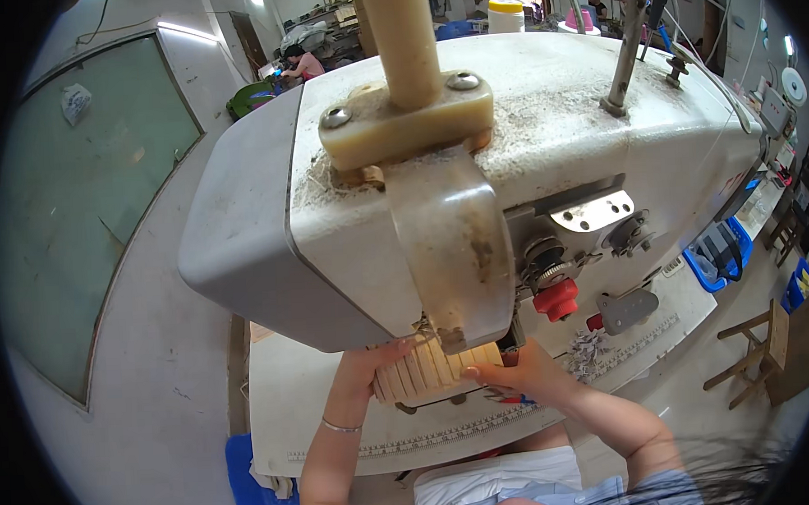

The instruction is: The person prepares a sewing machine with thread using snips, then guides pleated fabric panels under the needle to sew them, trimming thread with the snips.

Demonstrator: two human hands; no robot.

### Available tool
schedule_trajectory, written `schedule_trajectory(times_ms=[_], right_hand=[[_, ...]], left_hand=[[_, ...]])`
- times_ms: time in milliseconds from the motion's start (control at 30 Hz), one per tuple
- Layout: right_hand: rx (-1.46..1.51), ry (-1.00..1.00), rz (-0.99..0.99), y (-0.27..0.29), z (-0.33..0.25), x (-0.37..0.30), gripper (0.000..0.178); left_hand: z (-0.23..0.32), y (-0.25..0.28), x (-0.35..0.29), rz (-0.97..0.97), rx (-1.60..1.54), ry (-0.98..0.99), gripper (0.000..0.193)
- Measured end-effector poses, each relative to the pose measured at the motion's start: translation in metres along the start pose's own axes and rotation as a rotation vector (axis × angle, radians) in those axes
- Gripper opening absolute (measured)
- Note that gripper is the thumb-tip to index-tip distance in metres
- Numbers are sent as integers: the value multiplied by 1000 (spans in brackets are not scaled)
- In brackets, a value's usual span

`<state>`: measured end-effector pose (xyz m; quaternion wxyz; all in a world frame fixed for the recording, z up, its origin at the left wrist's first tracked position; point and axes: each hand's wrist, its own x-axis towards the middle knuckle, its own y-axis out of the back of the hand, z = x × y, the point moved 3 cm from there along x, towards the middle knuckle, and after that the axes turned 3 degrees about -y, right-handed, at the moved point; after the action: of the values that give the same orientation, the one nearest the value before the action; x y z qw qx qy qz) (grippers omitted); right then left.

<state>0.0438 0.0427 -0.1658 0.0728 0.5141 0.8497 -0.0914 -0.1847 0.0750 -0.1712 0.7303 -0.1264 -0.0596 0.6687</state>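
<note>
Under the head of a large white sewing machine lies a cream-coloured ribbed piece, with dark lines between its strips; I cannot tell what it is. My left hand grips its left side, fingers partly hidden by the machine. At the opposite side my right hand is closed on it, the thumb pressed on its top. Beneath the right hand shows a small tool with red and blue parts, partly covered. The needle area is hidden behind a clear, stained guard.
A measuring tape runs along the front of the white table. Thread scraps lie right of my hands, near a red knob. Blue bins stand at left and right. A wooden stool is at right; another person sits far back.
</note>
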Motion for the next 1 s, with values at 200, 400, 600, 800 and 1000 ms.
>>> schedule_trajectory(times_ms=[200, 400, 600, 800, 1000], right_hand=[[32, 52, 29, 7, -7, 16, 25], [25, 81, 34, 12, -5, 29, 32], [74, 88, 30, 14, -1, 37, 19], [72, 75, 46, 13, -2, 35, 20], [72, 39, 71, 13, -3, 36, 20]], left_hand=[[6, 9, 28, 58, 5, -115, 39], [17, 22, 58, 190, -149, -182, 39], [22, 28, 72, 227, -210, -192, 39], [25, 29, 74, 242, -235, -183, 38], [25, 30, 77, 255, -249, -173, 38]])
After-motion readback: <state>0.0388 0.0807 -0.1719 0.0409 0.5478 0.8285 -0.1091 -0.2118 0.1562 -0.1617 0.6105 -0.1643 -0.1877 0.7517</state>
